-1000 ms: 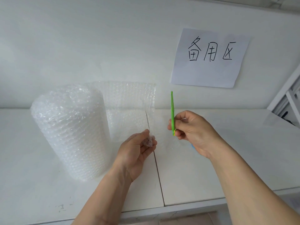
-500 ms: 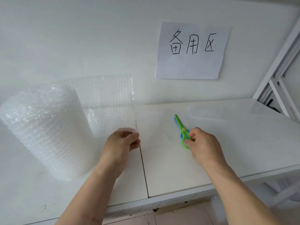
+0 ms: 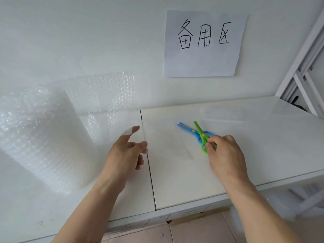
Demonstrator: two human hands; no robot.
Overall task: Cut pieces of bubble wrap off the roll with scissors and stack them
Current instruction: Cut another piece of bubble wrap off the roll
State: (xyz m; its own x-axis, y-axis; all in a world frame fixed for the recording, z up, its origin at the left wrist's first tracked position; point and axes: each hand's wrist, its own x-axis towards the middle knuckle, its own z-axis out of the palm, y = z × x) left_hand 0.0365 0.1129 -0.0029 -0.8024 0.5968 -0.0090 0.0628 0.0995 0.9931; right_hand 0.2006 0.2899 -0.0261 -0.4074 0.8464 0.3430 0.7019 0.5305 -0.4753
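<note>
The big bubble wrap roll (image 3: 40,134) stands at the left of the white table (image 3: 175,186), its loose end (image 3: 112,102) spread toward the wall. My left hand (image 3: 126,155) hovers beside the loose end with fingers apart; wrap veils the thumb tip. A clear cut piece (image 3: 175,148) lies flat just right of that hand. My right hand (image 3: 226,158) pinches the handle of the green scissors (image 3: 201,135), which rest on the table across blue scissors (image 3: 187,129).
A faint heap of clear pieces (image 3: 222,111) lies near the wall at the right. A paper sign (image 3: 203,44) hangs on the wall. A white frame (image 3: 301,72) stands at the table's right end. A seam (image 3: 149,163) splits the tabletop.
My right hand brought the green scissors down from upright onto the table over the blue pair. My left hand opened from its pinch on the wrap, and the cut piece now lies flat.
</note>
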